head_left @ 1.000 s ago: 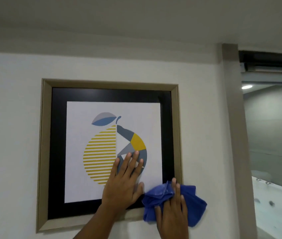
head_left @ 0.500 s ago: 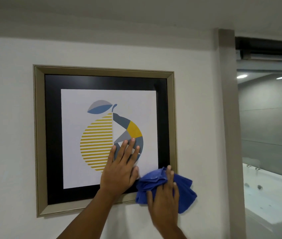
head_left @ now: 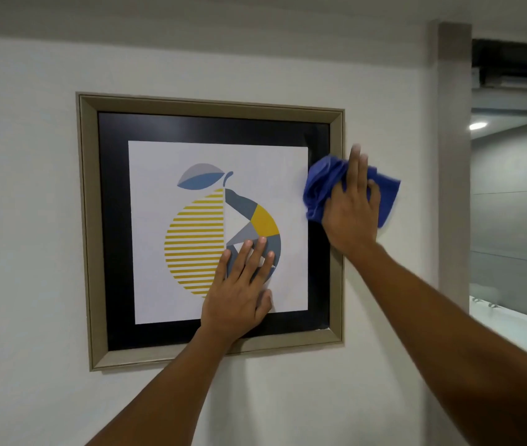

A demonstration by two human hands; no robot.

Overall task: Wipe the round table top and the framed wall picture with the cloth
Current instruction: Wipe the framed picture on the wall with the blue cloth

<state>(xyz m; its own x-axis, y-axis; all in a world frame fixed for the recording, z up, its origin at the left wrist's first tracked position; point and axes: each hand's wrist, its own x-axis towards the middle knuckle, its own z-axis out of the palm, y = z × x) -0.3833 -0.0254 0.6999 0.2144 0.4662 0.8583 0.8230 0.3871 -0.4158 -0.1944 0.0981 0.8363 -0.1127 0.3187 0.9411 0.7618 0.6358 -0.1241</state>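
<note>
The framed wall picture hangs on a white wall: beige frame, black mat, white print of a yellow and grey fruit. My left hand lies flat on the glass over the print's lower middle, fingers spread. My right hand presses a crumpled blue cloth against the frame's right side, a little above its mid-height. The cloth overlaps the frame's right edge and the wall beside it. The round table is out of view.
A grey wall pillar runs floor to ceiling right of the picture. Beyond it a glass panel shows a room with ceiling lights and a white bathtub rim.
My right hand has slid the cloth up from the frame's lower right corner to its right side. My left hand stays flat on the glass. The camera view shifted, so the picture sits lower in view.
</note>
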